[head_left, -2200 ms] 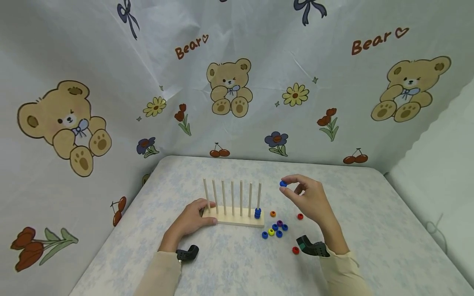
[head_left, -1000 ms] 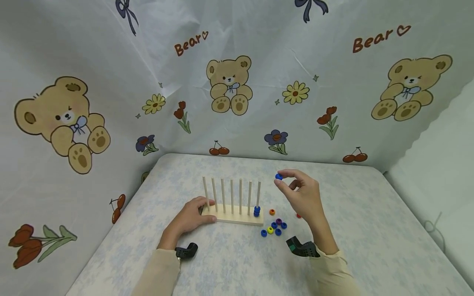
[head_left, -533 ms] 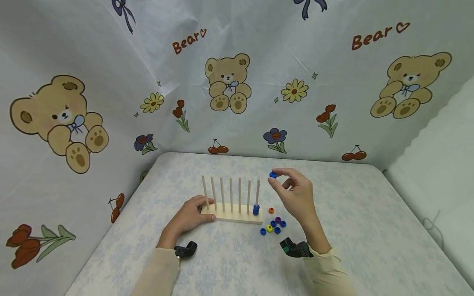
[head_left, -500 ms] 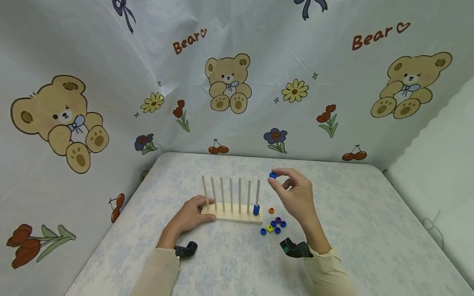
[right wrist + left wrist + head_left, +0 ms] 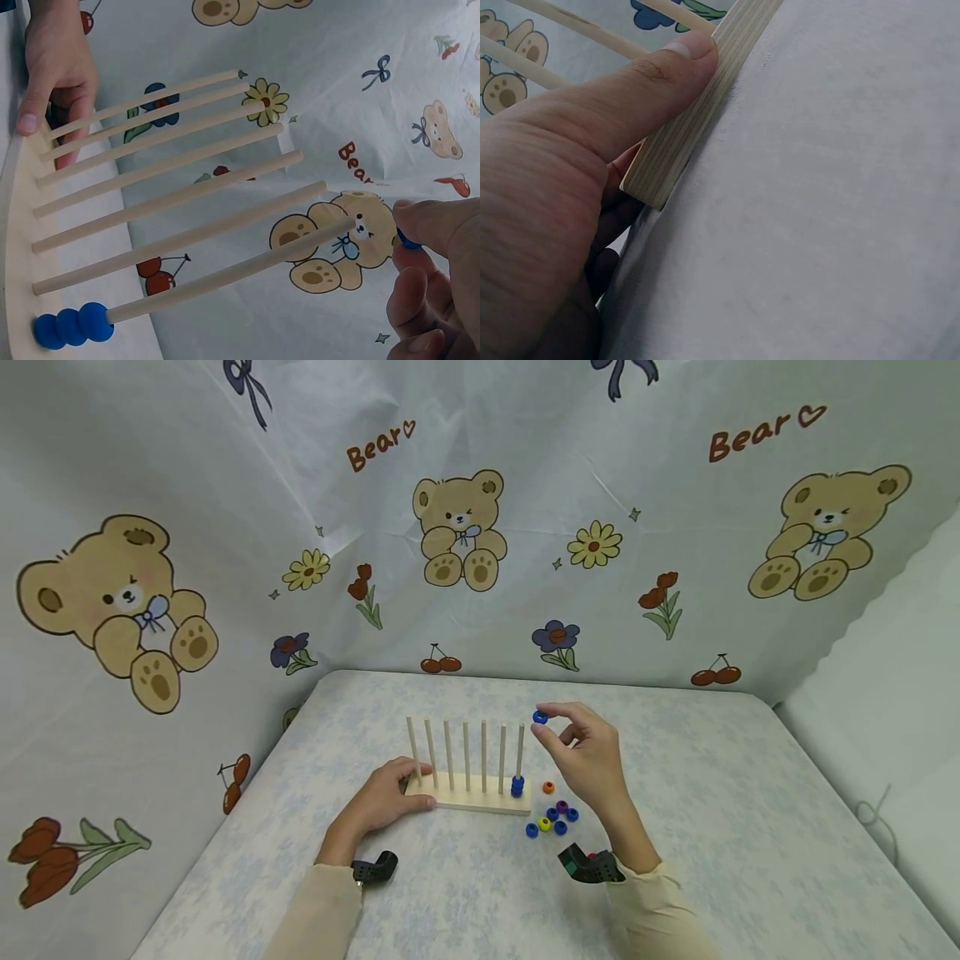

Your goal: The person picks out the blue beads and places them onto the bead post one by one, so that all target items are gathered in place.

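A pale wooden peg board (image 5: 480, 797) with a row of upright pegs stands on the table. My left hand (image 5: 386, 797) grips its left end, the thumb (image 5: 682, 64) along the front edge and the fingers behind. Three blue beads (image 5: 71, 327) are stacked at the bottom of the rightmost peg (image 5: 232, 277). Between thumb and index finger, my right hand (image 5: 592, 760) pinches another blue bead (image 5: 540, 717). That bead is up near the tip of the rightmost peg, to its right and apart from it. In the right wrist view, fingers mostly cover the held bead.
Right of the board lie loose beads: an orange one (image 5: 549, 787), a purple one (image 5: 562, 807), a yellow one (image 5: 545, 823) and several blue ones (image 5: 560, 827). A red bead (image 5: 591, 856) shows partly behind the right wrist camera (image 5: 588, 867). A patterned cloth (image 5: 480, 627) hangs behind the table.
My right hand has moved left with the blue bead, closing on the rightmost peg. The red bead to the right has gone out of sight behind my right arm. My left hand keeps its grip.
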Demonstrator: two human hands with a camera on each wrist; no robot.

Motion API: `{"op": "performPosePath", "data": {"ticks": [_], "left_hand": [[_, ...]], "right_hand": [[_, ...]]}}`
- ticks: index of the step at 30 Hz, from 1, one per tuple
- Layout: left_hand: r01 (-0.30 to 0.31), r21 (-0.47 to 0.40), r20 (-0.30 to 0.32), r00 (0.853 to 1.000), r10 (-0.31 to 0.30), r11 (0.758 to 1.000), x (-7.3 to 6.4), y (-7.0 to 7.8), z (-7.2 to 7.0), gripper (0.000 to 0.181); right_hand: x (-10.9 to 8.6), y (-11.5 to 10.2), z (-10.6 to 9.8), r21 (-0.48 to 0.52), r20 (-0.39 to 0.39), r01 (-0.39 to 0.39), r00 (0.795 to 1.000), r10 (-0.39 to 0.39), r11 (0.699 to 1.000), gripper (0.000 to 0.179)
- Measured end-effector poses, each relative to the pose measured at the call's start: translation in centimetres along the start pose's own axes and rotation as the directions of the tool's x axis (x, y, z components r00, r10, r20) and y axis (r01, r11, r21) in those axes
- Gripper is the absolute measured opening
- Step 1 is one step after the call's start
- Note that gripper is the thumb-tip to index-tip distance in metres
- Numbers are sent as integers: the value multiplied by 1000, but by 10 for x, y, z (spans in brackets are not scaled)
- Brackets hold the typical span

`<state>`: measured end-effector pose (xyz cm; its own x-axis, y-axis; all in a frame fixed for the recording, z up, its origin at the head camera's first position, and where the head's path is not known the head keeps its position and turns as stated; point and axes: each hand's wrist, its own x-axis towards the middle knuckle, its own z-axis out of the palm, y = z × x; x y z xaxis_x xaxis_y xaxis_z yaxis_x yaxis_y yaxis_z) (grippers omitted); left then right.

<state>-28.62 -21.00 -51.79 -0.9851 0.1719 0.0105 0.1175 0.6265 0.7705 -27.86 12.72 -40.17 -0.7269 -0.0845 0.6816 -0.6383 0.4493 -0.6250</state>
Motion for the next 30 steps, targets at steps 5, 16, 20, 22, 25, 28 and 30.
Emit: {"op": "performPosePath", "data": {"ticks": [5, 16, 20, 22, 25, 28, 30], "left_hand": [[0, -4, -3, 1000, 0, 1000, -1, 1, 0, 56], [-6, 1, -2, 1000, 7, 1000, -2, 2, 0, 56], [-13, 4, -3, 1000, 13, 1000, -1, 1, 0, 55], [-13, 1, -1, 1000, 13, 1000, -1, 1, 0, 55], [-8, -2, 0, 1000, 8, 1000, 0, 0, 0, 56], [-4, -1, -1, 1000, 4, 1000, 0, 0, 0, 56], [-6, 1, -2, 1000, 6, 1000, 0, 0, 0, 57]], "right_hand": [[-2, 1, 3, -4, 11, -12, 1000, 12, 1000, 26], [-1, 1, 7, -12, 30, 0, 1000, 0, 1000, 26], [-2, 1, 9, -15, 43, -5, 999, 6, 1000, 26], [-2, 1, 10, -23, 49, -3, 999, 4, 1000, 26], [-2, 0, 10, -35, 53, 6, 999, -4, 999, 27], [-3, 0, 10, -40, 54, 8, 999, -5, 999, 27], [-3, -1, 11, -43, 59, 3, 998, 0, 999, 27]]}}
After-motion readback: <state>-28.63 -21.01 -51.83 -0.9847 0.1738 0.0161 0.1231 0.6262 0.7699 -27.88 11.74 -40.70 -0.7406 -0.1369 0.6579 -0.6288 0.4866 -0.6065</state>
